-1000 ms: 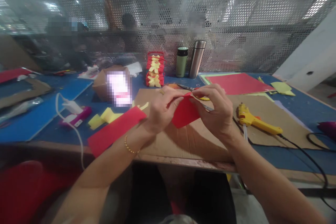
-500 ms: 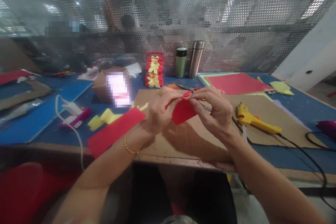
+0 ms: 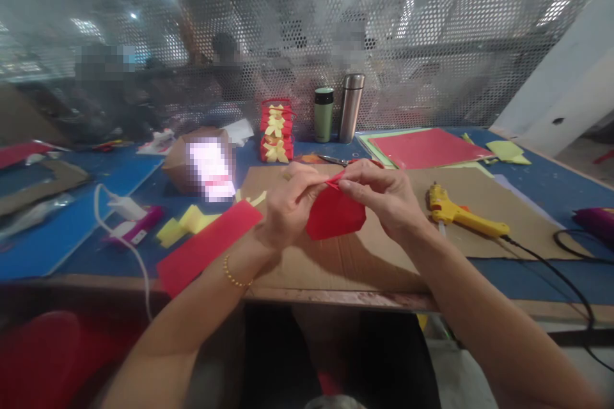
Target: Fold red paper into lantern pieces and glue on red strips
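Note:
Both hands pinch the upper edge of a piece of red paper (image 3: 336,214), held above a brown cardboard sheet (image 3: 307,262). My left hand (image 3: 293,201) grips its upper left side between thumb and fingers. At the upper right, my right hand (image 3: 381,192) closes its thumb and index finger on the same edge, where narrow folds of paper stand up. The rest of the paper hangs down below the fingers, with its lower corners cut at an angle. Just behind my right hand lie scissors (image 3: 336,160) with red handles, partly hidden.
A yellow glue gun (image 3: 467,217) with a black cord lies right. Red paper (image 3: 211,246), yellow scraps (image 3: 187,223) and a purple power strip (image 3: 139,227) lie left. Behind are a lit phone (image 3: 211,169), red-and-yellow paper pieces (image 3: 276,131), a green cup (image 3: 323,116) and a steel flask (image 3: 352,108).
The red paper has turned to show more of its face, and its top edge looks pressed flatter. My right hand has shifted slightly left. The whole view has moved a little.

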The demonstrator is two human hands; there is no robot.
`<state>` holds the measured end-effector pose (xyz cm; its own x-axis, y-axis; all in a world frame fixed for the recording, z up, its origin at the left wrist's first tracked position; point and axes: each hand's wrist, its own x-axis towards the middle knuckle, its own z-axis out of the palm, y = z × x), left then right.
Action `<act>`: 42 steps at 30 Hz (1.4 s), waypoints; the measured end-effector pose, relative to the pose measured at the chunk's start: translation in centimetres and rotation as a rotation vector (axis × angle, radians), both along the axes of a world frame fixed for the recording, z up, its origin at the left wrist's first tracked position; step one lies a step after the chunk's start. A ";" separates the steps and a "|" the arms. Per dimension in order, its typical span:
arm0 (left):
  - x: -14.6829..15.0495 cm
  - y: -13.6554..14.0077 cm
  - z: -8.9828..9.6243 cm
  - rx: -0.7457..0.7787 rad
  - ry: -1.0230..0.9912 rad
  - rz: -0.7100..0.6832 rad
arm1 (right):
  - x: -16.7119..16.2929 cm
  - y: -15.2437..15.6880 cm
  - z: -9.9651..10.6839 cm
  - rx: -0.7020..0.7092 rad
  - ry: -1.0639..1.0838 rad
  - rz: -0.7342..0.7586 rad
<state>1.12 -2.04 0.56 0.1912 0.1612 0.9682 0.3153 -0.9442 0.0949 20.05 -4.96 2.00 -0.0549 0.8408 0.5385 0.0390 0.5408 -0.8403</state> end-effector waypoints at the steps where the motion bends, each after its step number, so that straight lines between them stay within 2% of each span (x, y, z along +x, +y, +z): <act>1: 0.0 0.0 0.0 0.004 0.007 0.005 | 0.0 0.0 0.1 -0.014 0.005 0.000; 6: 0.1 0.1 -0.2 -0.004 0.021 0.004 | -0.1 0.0 0.3 -0.069 0.015 -0.005; 13: 0.1 -0.1 -0.3 -0.030 0.033 0.010 | -0.1 0.0 0.2 -0.059 -0.008 0.005; 24: 0.2 -0.4 -0.3 -0.053 0.053 0.027 | -0.3 -0.1 0.2 -0.153 0.078 0.073; 27: 0.2 -0.3 -0.2 -0.049 0.038 0.015 | -0.3 -0.1 0.0 -0.110 0.038 0.058; 33: 0.1 -0.3 -0.1 -0.047 0.015 0.006 | -0.5 0.3 -0.8 0.070 -0.060 -0.035; 42: 0.3 -1.0 0.3 -0.111 0.017 -0.011 | -0.8 0.5 -1.1 0.183 -0.124 -0.162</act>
